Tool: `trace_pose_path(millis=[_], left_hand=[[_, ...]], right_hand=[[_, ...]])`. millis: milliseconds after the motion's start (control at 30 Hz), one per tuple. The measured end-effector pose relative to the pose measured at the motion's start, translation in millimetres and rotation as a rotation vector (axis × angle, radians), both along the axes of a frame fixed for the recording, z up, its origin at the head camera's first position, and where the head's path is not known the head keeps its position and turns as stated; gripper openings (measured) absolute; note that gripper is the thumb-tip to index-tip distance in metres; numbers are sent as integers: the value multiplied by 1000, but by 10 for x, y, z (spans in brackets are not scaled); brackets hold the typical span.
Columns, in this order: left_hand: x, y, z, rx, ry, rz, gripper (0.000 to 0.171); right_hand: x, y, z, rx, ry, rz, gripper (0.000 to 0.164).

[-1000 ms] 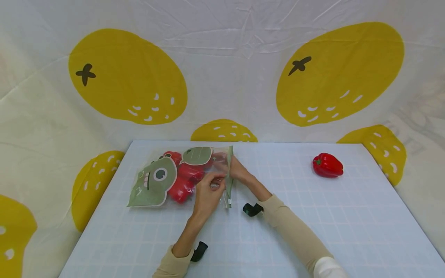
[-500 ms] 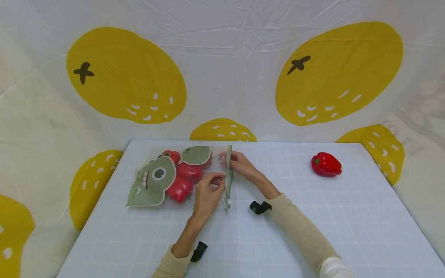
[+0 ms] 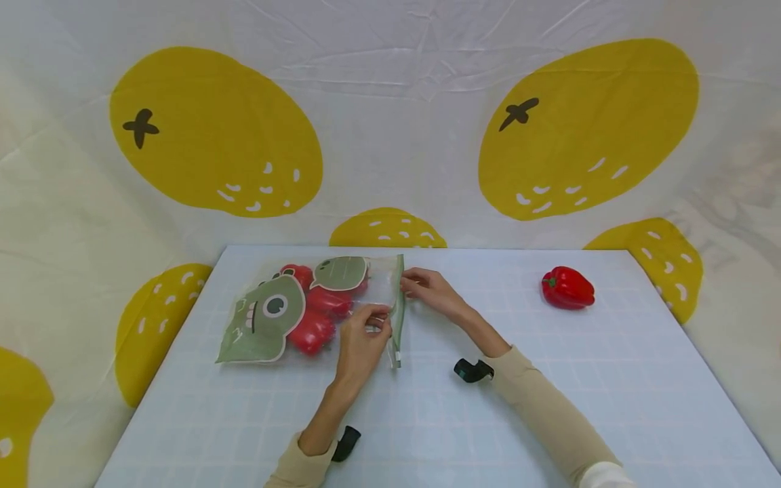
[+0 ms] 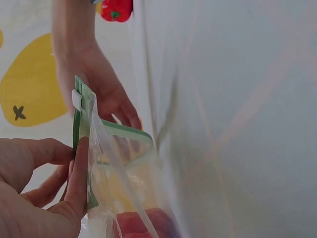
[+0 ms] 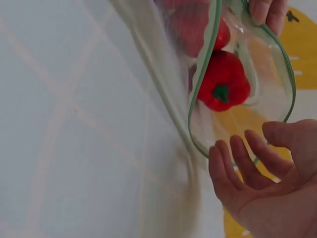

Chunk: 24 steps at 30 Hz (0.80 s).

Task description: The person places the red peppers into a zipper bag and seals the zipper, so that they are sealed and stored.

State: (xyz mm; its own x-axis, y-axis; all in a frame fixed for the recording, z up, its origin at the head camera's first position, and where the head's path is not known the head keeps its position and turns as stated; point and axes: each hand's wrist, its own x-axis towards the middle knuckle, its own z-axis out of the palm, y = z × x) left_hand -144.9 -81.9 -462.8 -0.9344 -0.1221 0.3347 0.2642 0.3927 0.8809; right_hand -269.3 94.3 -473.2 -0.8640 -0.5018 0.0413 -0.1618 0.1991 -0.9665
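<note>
A clear zip bag [image 3: 259, 339] with a green cartoon dinosaur print lies at the left of the table with several red bell peppers [image 3: 312, 332] inside. My left hand [image 3: 360, 342] pinches the near lip of its green-edged mouth, beside the white zip slider [image 4: 77, 100]. The mouth gapes in the right wrist view, where one pepper [image 5: 225, 82] with a green stem shows within. My right hand [image 3: 434, 293] is at the far part of the mouth, its fingers loosely bent and nothing in the palm. Another red bell pepper [image 3: 567, 288] lies alone at the back right.
The white table [image 3: 518, 434] has a faint grid pattern. Behind it hangs a white cloth [image 3: 396, 135] printed with large yellow fruit. Black wrist cameras [image 3: 472, 371] stick out from both sleeves.
My right hand has come out of the bag's mouth and drawn back to the right, to its far edge. The left hand keeps its pinch on the bag.
</note>
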Motion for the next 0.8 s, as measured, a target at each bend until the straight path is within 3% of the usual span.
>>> trace_pose_path(millis=[533, 800], left_hand=[[1, -20, -22, -5, -28, 6, 18], [5, -5, -27, 8, -10, -3, 17]], right_hand=[[122, 335, 70, 178, 153, -64, 34], [179, 511, 95, 195, 190, -125, 32]])
